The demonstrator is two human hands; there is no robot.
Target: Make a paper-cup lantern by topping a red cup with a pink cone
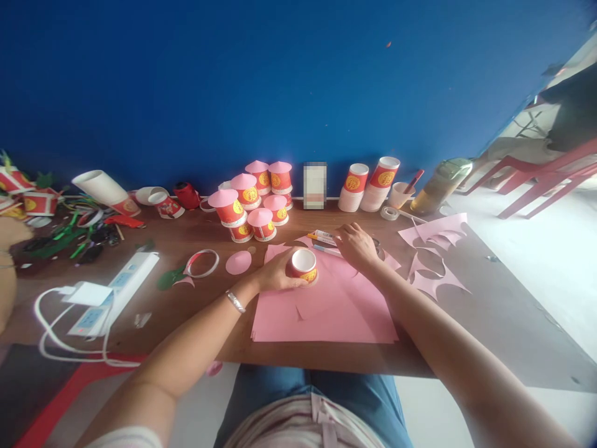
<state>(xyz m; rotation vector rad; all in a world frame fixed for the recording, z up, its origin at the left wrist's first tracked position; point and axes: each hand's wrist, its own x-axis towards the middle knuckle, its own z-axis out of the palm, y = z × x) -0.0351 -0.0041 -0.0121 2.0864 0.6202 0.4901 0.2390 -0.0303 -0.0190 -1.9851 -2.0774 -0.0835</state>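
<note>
- The left hand [278,271] wraps the cup [306,275] at its 9 o'clock side (the cup is the clock's centre throughout, 12 being the blue wall [298,74]).
- Its thumb lies across the near side of the cup; the other fingers curve behind, mostly hidden, so I cannot tell whether they are spread or pressed together.
- The left forearm slants in from 8 o'clock, palm turned inward, a bracelet [236,302] at the wrist.
- The cup is upright, its white opening facing up, over the pink sheets [326,326]; whether it rests on them or is held just above, I cannot tell.
- The right hand [357,244] is between 2 and 3 o'clock, back upward, its forearm reaching in from 4 o'clock.
- Its fingers bend down by the ends of the pens [323,236]; whether they pinch one, I cannot tell.
- At 9 o'clock, just past the left hand, a pink disc [239,262] lies flat, with a white ring [202,264] beyond it.
- Roofed cups [260,218] cluster at 11 o'clock, some stacked.
- At 1 o'clock two tall stacks [353,188] stand by the wall; a bottle [438,190] leans at 2 o'clock.
- Pink scraps [436,278] lie at 3 o'clock, beyond the right forearm.
</note>
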